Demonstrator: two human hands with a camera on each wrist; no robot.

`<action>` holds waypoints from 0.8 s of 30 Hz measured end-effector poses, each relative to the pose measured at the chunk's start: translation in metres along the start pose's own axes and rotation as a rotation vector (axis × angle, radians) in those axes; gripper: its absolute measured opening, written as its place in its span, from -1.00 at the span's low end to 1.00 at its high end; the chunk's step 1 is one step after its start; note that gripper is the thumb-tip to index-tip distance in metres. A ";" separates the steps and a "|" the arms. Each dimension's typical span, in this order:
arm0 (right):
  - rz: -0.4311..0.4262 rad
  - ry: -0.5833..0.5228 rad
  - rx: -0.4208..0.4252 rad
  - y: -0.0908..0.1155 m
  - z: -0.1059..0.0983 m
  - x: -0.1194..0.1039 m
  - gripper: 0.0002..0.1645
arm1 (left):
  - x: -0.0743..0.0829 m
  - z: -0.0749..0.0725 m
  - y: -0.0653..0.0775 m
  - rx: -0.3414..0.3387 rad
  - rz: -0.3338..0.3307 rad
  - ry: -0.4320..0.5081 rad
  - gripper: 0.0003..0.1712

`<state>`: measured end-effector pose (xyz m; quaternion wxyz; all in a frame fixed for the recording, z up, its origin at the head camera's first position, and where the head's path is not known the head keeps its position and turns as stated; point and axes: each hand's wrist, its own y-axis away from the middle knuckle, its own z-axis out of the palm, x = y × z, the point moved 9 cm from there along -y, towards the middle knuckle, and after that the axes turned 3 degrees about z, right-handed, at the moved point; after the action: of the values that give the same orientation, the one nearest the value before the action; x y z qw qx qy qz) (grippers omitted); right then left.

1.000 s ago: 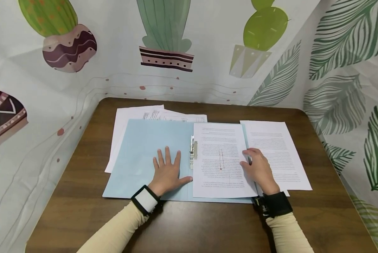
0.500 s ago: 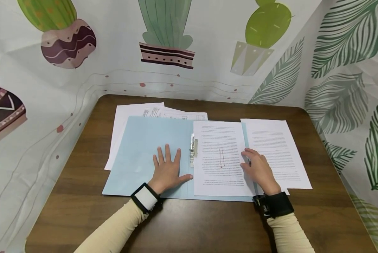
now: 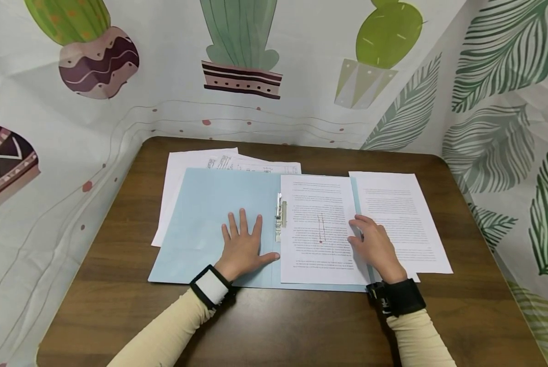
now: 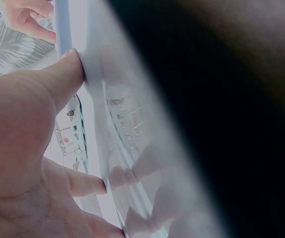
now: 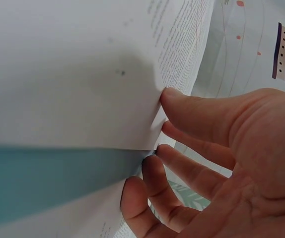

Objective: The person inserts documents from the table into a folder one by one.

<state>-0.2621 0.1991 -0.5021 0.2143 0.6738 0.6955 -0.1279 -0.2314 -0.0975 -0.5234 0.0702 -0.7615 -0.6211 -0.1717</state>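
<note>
At one edge, the right hand (image 3: 377, 248) touches the page (image 3: 312, 239).

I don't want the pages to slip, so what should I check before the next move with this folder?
1. Blue folder lying open: ok, both covers are spread on the table.
2. Left hand on the left cover: ok, fingers spread.
3. Right hand at the printed page's outer edge: ok, touching it.
4. Metal clip clamping the page: cannot tell; it sits at the page's inner edge, but its hold is not clear.
5. Folder clear of the left loose sheets: not ok, it lies partly over them.
</note>
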 end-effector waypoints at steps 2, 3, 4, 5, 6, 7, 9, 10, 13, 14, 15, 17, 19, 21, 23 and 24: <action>0.001 0.001 0.000 0.000 0.000 0.000 -0.46 | 0.000 0.000 0.000 0.000 0.001 0.000 0.28; 0.001 0.001 0.001 0.000 0.000 0.000 -0.46 | 0.000 0.000 0.000 0.001 0.002 -0.001 0.28; 0.000 0.001 0.002 0.000 0.000 0.000 -0.46 | 0.000 0.000 0.000 0.001 0.002 -0.002 0.28; -0.001 0.002 0.003 0.000 0.001 0.000 -0.46 | 0.000 0.000 0.000 0.002 0.003 -0.003 0.28; -0.002 0.001 0.004 0.000 0.001 0.000 -0.46 | 0.000 0.001 -0.001 -0.001 0.001 -0.003 0.28; -0.005 0.002 0.004 0.000 0.001 0.000 -0.46 | 0.000 0.001 -0.001 0.001 0.001 -0.002 0.28; -0.009 0.001 0.005 0.000 0.002 0.000 -0.46 | 0.000 0.001 -0.001 0.001 0.002 0.001 0.28; -0.009 0.000 0.005 0.000 0.002 0.001 -0.46 | 0.000 0.002 -0.001 -0.005 0.000 0.000 0.29; -0.010 -0.001 0.003 0.000 0.003 0.002 -0.46 | -0.001 0.003 -0.001 -0.017 -0.003 -0.001 0.30; -0.008 -0.003 0.003 -0.001 0.003 0.002 -0.46 | -0.001 0.003 -0.001 -0.020 -0.005 -0.002 0.30; -0.007 -0.002 0.001 -0.001 0.003 0.002 -0.46 | -0.001 0.004 -0.002 -0.023 -0.007 -0.004 0.30; -0.005 -0.003 0.001 -0.001 0.004 0.002 -0.46 | -0.002 0.003 -0.002 -0.021 -0.008 -0.004 0.30; -0.007 0.001 0.003 -0.002 0.004 0.002 -0.46 | -0.002 0.003 -0.002 -0.016 -0.005 -0.002 0.30; -0.004 -0.001 0.002 -0.002 0.004 0.003 -0.46 | -0.002 0.003 -0.002 -0.015 -0.005 -0.002 0.30; -0.002 0.000 0.001 -0.002 0.004 0.003 -0.46 | -0.002 0.002 -0.002 -0.014 -0.003 -0.003 0.30; -0.002 0.002 0.000 -0.002 0.004 0.003 -0.46 | -0.002 0.002 -0.002 -0.012 -0.002 -0.002 0.30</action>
<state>-0.2631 0.1996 -0.5068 0.2133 0.6732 0.6964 -0.1277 -0.2335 -0.0976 -0.5264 0.0646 -0.7613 -0.6210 -0.1747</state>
